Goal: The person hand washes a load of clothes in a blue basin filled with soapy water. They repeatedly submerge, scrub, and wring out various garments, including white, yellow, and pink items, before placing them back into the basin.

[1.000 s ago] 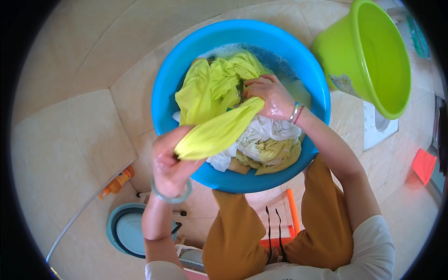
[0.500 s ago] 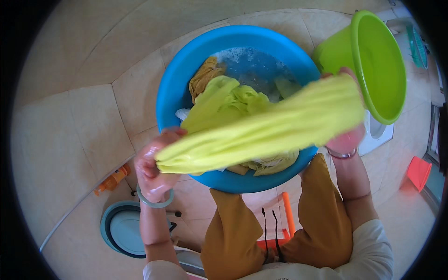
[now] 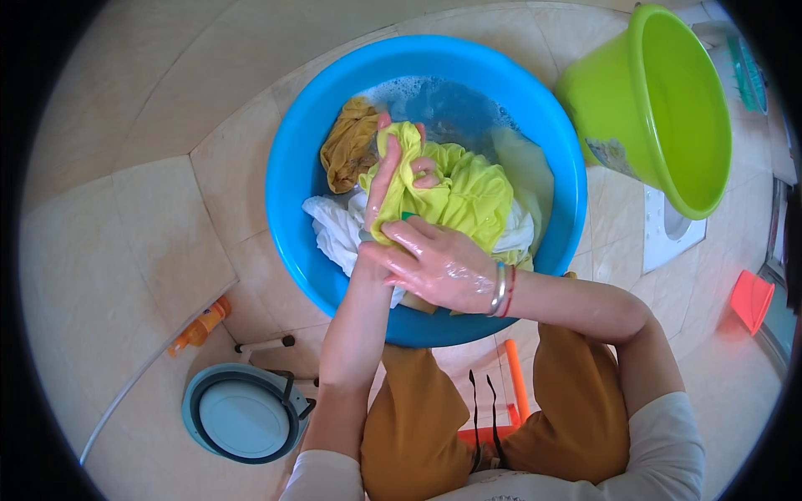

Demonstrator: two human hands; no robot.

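Note:
A wet yellow-green cloth (image 3: 468, 188), perhaps a garment, lies bunched in the big blue tub (image 3: 284, 192) and reaches up over my left hand (image 3: 386, 188). That hand is inside the tub's rim, its fingers partly curled about the cloth and partly covered by it. Across my left wrist comes my right hand (image 3: 443, 265), fingertips pressed on the cloth's lower edge; both hands look wet and soapy. Around the cloth in the tub lie a brown cloth (image 3: 347, 146) and white cloth (image 3: 336, 234). Foamy water (image 3: 443, 104) shows at the far side.
A bright green bucket (image 3: 614, 104) leans at the far right beside a white floor fixture (image 3: 664, 234). On the left are an orange bottle (image 3: 200, 326) and a grey-blue folding basin (image 3: 244, 417). A coral-red container (image 3: 750, 301) stands far right.
The cloth stretched between my hands has come down into the tub. My left hand moved right and farther away; my right hand swung left across to my left wrist.

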